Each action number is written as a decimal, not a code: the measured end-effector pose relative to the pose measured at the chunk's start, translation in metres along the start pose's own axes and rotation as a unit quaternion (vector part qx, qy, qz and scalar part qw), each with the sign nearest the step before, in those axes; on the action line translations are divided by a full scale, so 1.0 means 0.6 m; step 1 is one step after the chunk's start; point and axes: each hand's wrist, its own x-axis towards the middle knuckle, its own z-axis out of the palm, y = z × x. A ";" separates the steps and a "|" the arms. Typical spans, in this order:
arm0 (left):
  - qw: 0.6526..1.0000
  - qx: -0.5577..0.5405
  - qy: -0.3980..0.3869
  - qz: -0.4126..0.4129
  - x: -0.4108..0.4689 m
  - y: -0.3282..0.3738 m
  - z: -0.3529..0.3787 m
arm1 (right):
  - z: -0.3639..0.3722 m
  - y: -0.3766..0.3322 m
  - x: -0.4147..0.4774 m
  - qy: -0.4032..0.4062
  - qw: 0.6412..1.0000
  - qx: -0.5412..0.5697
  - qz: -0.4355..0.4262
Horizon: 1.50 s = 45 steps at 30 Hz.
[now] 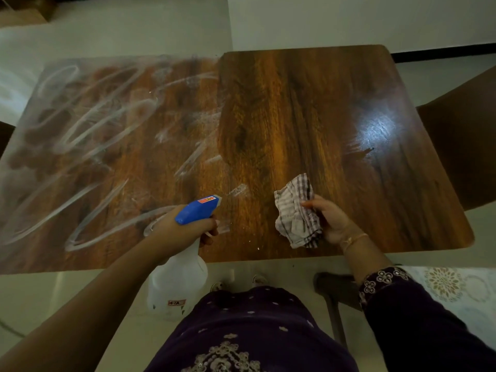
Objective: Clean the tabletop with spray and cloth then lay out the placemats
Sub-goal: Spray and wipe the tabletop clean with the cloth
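Your left hand (182, 229) grips the spray bottle (178, 285) by its neck, fingers curled round below the blue trigger head (198, 209). The head sits over the near edge of the tabletop (281, 116) around its middle, nozzle aimed toward the far right, and the clear body hangs past that edge. Your right hand (332, 221) holds the crumpled checked cloth (295, 210) bunched between thumb and fingers, close to the near edge on the right half; whether the cloth touches the wood cannot be told. Whitish looping streaks (88, 122) cover the left half up to the far left corner, and a glare patch (378, 127) shines near the right edge.
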 end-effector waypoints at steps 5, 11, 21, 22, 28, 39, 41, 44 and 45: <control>1.000 0.010 -0.011 0.009 0.005 0.007 0.009 | -0.032 -0.010 0.008 0.085 0.996 -0.036 -0.005; 0.999 0.021 -0.018 0.022 0.012 0.011 0.010 | -0.025 -0.008 -0.008 0.008 1.000 0.015 -0.027; 1.000 0.011 -0.013 0.021 0.011 0.012 0.018 | -0.036 -0.013 0.006 0.115 0.976 -0.167 -0.084; 1.000 0.013 -0.013 0.022 0.011 0.011 0.018 | -0.044 -0.014 0.005 0.098 0.961 -0.245 -0.082; 1.000 0.013 -0.010 0.016 0.011 0.001 0.015 | -0.075 -0.020 -0.016 0.080 0.885 -0.455 -0.057; 0.999 0.013 -0.017 0.024 0.011 0.004 0.020 | -0.033 -0.012 -0.005 0.141 0.814 -0.564 0.003; 0.999 0.012 -0.020 0.028 0.011 0.007 0.020 | -0.034 -0.034 -0.014 0.131 0.863 -0.487 -0.016; 0.999 0.018 -0.036 0.035 0.013 0.014 0.022 | -0.048 -0.056 -0.033 0.180 0.867 -0.455 -0.092; 0.998 0.020 -0.040 0.038 0.014 0.017 0.024 | -0.051 -0.058 -0.040 0.208 0.845 -0.471 -0.142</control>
